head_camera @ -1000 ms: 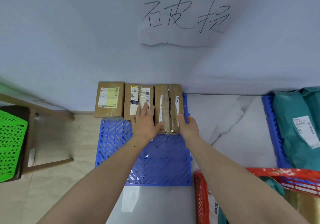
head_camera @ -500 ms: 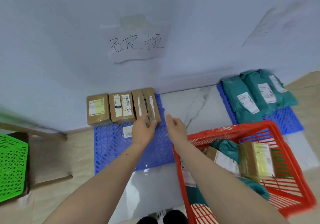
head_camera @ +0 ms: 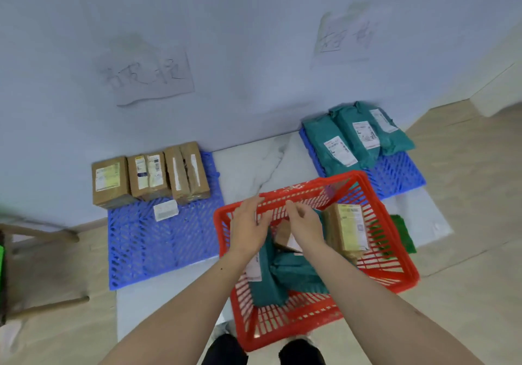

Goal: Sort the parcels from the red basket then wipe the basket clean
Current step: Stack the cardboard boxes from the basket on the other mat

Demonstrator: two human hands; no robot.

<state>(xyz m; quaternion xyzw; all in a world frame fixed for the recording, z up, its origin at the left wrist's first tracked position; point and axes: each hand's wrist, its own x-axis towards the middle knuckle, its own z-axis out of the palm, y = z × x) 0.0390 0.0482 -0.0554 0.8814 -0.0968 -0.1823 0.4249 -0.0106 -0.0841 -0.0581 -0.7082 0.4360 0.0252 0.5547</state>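
Observation:
The red basket (head_camera: 395,274) sits on the floor in front of me. Inside lie a cardboard box (head_camera: 348,227) at the right, teal mailer bags (head_camera: 291,274) in the middle and a small brown parcel (head_camera: 284,236). My left hand (head_camera: 248,225) and my right hand (head_camera: 303,222) hover over the basket's far side, fingers relaxed, holding nothing. Three cardboard boxes (head_camera: 149,175) stand in a row on the left blue mat (head_camera: 158,246). Teal bags (head_camera: 356,138) lie on the right blue mat (head_camera: 401,175).
Two paper signs (head_camera: 149,78) hang on the wall above the mats. A white label (head_camera: 165,210) lies on the left mat. A wooden stool (head_camera: 42,234) and something green stand at the far left. A green cloth (head_camera: 402,233) lies right of the basket.
Both hands left the rightmost cardboard box on the left mat and moved right, over the red basket. The view swung right and down.

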